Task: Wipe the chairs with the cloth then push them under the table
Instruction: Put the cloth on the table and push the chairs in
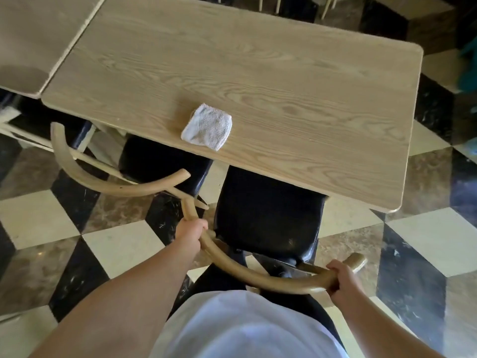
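A chair with a black seat [268,218] and a curved wooden back rail [258,276] stands in front of me, its seat partly under the near edge of the wooden table [258,73]. My left hand [191,232] grips the left part of the rail. My right hand [344,281] grips its right end. A folded white cloth [207,126] lies on the table near the front edge, apart from both hands. To the left, a second chair [160,161] of the same kind sits with its seat further under the table.
Another wooden table [33,34] adjoins on the left. The floor [124,244] is checkered in black, cream and brown tiles. Dark furniture [426,24] stands at the far right beyond the table.
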### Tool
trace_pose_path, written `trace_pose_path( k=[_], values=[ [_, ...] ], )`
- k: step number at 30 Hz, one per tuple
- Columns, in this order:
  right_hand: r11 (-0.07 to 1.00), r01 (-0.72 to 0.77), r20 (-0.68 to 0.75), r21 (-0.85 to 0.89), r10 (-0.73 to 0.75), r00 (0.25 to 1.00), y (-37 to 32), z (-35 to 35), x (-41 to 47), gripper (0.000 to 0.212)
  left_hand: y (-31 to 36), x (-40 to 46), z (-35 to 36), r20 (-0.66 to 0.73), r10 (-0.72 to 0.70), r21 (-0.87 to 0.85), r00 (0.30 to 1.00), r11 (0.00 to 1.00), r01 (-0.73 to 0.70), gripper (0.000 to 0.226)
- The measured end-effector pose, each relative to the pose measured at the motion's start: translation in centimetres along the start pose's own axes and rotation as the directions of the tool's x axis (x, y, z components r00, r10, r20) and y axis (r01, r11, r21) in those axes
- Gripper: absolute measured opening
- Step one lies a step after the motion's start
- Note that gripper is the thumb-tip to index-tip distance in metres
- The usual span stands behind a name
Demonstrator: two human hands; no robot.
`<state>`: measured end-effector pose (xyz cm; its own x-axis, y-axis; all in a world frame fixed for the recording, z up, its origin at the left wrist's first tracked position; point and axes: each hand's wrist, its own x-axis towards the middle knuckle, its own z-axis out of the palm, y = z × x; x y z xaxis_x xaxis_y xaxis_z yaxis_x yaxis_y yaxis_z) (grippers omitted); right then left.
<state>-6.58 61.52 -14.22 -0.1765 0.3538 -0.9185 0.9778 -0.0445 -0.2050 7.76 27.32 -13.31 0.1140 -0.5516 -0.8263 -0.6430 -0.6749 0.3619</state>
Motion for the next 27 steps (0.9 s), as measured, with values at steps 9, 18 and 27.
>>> trace_pose_path(
  k=[9,18,27],
  values=[
    [0.992,0.016,-0.024,0.122,-0.014,1.000,-2.5,3.0,0.6,0.028,4.1,2.4,1.6,0.077,0.058,-0.041,0.995,0.998,-0.055,0.052],
    [0.990,0.028,-0.036,0.136,-0.023,0.999,-6.2,5.0,1.0,0.019,6.5,3.7,4.5,0.050,0.081,-0.117,0.995,0.990,-0.075,0.066],
    [0.991,0.012,-0.039,0.136,-0.007,0.999,-6.0,4.7,1.6,0.022,5.6,4.6,4.5,0.098,0.036,-0.067,0.995,0.997,-0.029,0.063]
  ],
)
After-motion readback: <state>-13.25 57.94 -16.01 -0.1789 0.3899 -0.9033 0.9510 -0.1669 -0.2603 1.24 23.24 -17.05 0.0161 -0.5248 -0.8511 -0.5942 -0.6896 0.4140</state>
